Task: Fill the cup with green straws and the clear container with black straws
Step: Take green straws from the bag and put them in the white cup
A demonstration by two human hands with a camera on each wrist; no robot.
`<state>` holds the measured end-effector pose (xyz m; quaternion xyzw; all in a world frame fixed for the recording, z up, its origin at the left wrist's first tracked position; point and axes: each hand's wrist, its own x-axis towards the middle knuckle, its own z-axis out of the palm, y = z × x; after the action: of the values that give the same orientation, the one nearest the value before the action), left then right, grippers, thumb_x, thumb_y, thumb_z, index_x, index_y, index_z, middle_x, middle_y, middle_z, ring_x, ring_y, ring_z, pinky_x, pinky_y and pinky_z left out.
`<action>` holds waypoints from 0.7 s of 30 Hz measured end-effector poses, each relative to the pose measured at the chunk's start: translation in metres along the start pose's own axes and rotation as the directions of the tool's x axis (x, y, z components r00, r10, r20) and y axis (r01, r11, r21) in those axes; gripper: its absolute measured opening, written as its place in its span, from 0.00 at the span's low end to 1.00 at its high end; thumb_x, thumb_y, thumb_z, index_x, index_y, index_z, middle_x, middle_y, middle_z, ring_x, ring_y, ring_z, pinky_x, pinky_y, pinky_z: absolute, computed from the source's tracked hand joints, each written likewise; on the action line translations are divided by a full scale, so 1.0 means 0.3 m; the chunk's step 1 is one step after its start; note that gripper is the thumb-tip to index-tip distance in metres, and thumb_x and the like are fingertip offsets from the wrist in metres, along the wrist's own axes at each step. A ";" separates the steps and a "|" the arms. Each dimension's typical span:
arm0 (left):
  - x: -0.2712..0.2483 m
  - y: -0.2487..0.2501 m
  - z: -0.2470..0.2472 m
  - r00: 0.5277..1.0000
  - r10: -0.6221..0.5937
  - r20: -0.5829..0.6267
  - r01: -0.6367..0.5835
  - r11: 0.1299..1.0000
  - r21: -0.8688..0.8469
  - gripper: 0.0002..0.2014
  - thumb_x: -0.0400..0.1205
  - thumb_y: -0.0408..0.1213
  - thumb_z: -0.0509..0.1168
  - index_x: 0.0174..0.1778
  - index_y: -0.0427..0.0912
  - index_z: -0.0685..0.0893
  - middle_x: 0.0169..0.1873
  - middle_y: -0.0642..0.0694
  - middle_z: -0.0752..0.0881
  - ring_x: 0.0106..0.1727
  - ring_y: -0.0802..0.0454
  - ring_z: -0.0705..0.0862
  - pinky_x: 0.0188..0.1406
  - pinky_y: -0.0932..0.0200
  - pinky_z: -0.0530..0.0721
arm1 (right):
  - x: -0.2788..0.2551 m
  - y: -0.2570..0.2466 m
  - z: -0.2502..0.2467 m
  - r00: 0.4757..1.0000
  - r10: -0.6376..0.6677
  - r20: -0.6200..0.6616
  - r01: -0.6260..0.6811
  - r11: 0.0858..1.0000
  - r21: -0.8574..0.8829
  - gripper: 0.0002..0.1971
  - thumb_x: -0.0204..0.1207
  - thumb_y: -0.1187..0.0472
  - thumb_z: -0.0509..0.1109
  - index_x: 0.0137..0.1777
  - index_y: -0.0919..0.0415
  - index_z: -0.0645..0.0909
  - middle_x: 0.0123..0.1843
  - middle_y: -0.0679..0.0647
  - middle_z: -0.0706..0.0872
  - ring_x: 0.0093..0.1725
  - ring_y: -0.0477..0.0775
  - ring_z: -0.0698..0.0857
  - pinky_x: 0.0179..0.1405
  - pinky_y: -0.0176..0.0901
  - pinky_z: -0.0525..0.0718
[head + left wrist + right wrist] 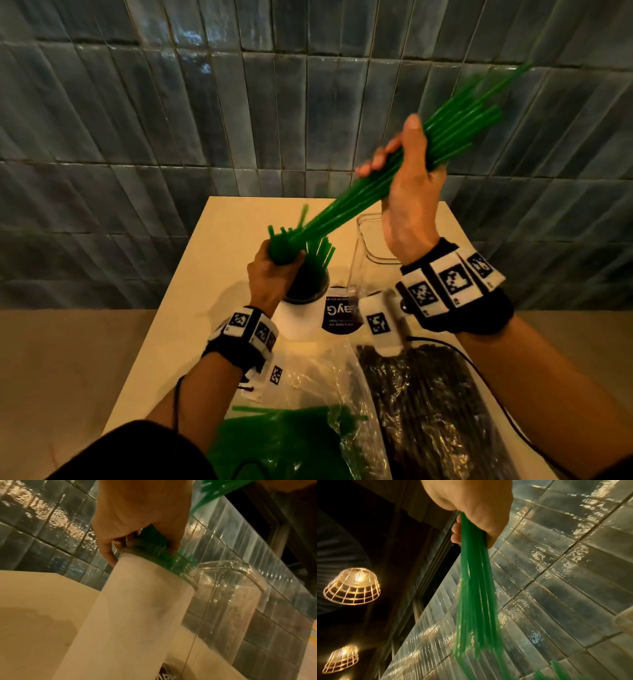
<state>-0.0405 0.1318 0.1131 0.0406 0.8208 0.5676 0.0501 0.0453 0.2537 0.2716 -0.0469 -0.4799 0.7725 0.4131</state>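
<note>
My right hand (407, 161) grips a thick bundle of green straws (346, 202) mid-length, slanting from upper right down to the left. My left hand (274, 267) is curled round the bundle's lower end just above the mouth of the white cup (301, 318). Several green straws (323, 255) stand in the cup. In the left wrist view my left hand (137, 524) holds the green straws (164, 557) at the rim of the cup (133, 615). The right wrist view has my right hand (471, 509) wrapped round the green straws (474, 588). The clear container (371, 250) stands right of the cup; I see nothing in it.
A plastic bag of green straws (291, 442) lies at the table's near edge, with a bag of black straws (428, 411) to its right. The beige table (178, 308) stands against a tiled wall (171, 137). A black cable (479, 373) runs along the right side.
</note>
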 end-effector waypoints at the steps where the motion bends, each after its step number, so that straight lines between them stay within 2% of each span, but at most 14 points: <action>1: 0.008 0.003 -0.009 1.000 -0.025 0.008 0.025 1.000 -0.018 0.29 0.73 0.42 0.76 0.69 0.40 0.77 0.62 0.38 0.83 0.64 0.41 0.81 0.62 0.57 0.77 | 0.004 0.001 -0.017 0.999 0.031 -0.015 -0.031 0.999 0.013 0.17 0.83 0.57 0.61 0.32 0.60 0.74 0.24 0.52 0.76 0.25 0.51 0.77 0.30 0.45 0.82; 3: 0.018 0.003 -0.023 0.996 -0.070 0.049 0.073 0.995 -0.074 0.27 0.73 0.41 0.76 0.67 0.36 0.79 0.60 0.39 0.84 0.61 0.43 0.82 0.60 0.58 0.79 | 0.003 0.027 -0.048 0.993 0.109 -0.053 -0.109 0.994 -0.007 0.18 0.83 0.56 0.61 0.31 0.60 0.73 0.22 0.51 0.75 0.23 0.50 0.76 0.27 0.44 0.80; 5: 0.022 -0.001 -0.033 0.990 -0.095 0.104 0.108 0.986 -0.131 0.27 0.72 0.42 0.76 0.65 0.37 0.81 0.59 0.40 0.85 0.59 0.45 0.83 0.61 0.55 0.81 | -0.002 0.071 -0.067 0.982 0.162 -0.093 -0.167 0.985 -0.046 0.19 0.83 0.56 0.61 0.30 0.60 0.72 0.20 0.50 0.74 0.21 0.49 0.75 0.26 0.43 0.79; 9: 0.023 -0.011 -0.041 0.975 -0.103 0.197 0.134 0.980 -0.150 0.26 0.71 0.41 0.77 0.64 0.37 0.82 0.58 0.42 0.86 0.59 0.46 0.84 0.63 0.50 0.81 | 0.003 0.171 -0.087 0.965 0.190 -0.179 -0.217 0.965 -0.146 0.19 0.83 0.56 0.63 0.29 0.60 0.73 0.18 0.49 0.76 0.20 0.50 0.76 0.27 0.44 0.79; 12: 0.018 -0.006 -0.050 0.965 -0.069 0.254 0.105 0.986 -0.129 0.25 0.73 0.38 0.76 0.65 0.36 0.80 0.58 0.43 0.85 0.57 0.49 0.83 0.59 0.56 0.81 | 0.000 0.224 -0.092 0.965 0.198 -0.170 -0.241 0.925 -0.293 0.19 0.82 0.54 0.63 0.29 0.59 0.75 0.22 0.50 0.79 0.24 0.50 0.81 0.34 0.46 0.84; 15: 0.012 0.003 -0.065 0.950 -0.048 0.308 0.099 0.984 -0.150 0.22 0.76 0.33 0.72 0.67 0.35 0.79 0.59 0.43 0.84 0.57 0.51 0.81 0.56 0.61 0.78 | -0.020 0.279 -0.095 0.975 0.198 -0.098 -0.221 0.853 -0.472 0.19 0.82 0.51 0.62 0.31 0.57 0.79 0.28 0.50 0.85 0.32 0.48 0.86 0.44 0.45 0.86; 17: 0.007 0.005 -0.079 0.930 -0.024 0.366 0.092 0.981 -0.169 0.22 0.77 0.32 0.70 0.68 0.36 0.78 0.61 0.42 0.84 0.60 0.49 0.81 0.59 0.59 0.77 | -0.038 0.314 -0.102 0.979 0.199 -0.050 -0.190 0.792 -0.580 0.16 0.81 0.49 0.62 0.37 0.57 0.82 0.35 0.47 0.87 0.37 0.41 0.85 0.43 0.32 0.81; 19: -0.005 0.004 -0.090 0.898 0.011 0.441 0.089 0.975 -0.205 0.25 0.74 0.39 0.72 0.68 0.41 0.78 0.61 0.45 0.84 0.63 0.49 0.81 0.64 0.57 0.78 | -0.062 0.347 -0.114 0.972 0.235 0.014 -0.172 0.748 -0.641 0.15 0.80 0.50 0.65 0.48 0.61 0.84 0.42 0.46 0.86 0.40 0.35 0.82 0.39 0.22 0.78; 20: -0.015 0.004 -0.091 0.887 0.028 0.462 0.084 0.972 -0.220 0.27 0.71 0.44 0.73 0.67 0.46 0.78 0.60 0.48 0.85 0.63 0.52 0.81 0.62 0.59 0.79 | -0.076 0.363 -0.122 0.966 0.254 0.046 -0.161 0.734 -0.660 0.15 0.78 0.50 0.67 0.53 0.63 0.83 0.46 0.48 0.87 0.42 0.36 0.82 0.43 0.22 0.79; 21: -0.027 0.003 -0.090 0.883 0.046 0.466 0.068 0.972 -0.226 0.29 0.69 0.47 0.74 0.66 0.50 0.78 0.59 0.51 0.84 0.62 0.54 0.81 0.60 0.62 0.79 | -0.089 0.379 -0.129 0.960 0.273 0.066 -0.159 0.722 -0.673 0.16 0.77 0.50 0.70 0.55 0.62 0.82 0.49 0.50 0.87 0.45 0.39 0.83 0.48 0.27 0.82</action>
<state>-0.0359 0.1062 0.1238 0.1655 0.7114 0.6339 0.2544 0.0135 0.2401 0.1534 -0.1836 -0.7449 0.5963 0.2362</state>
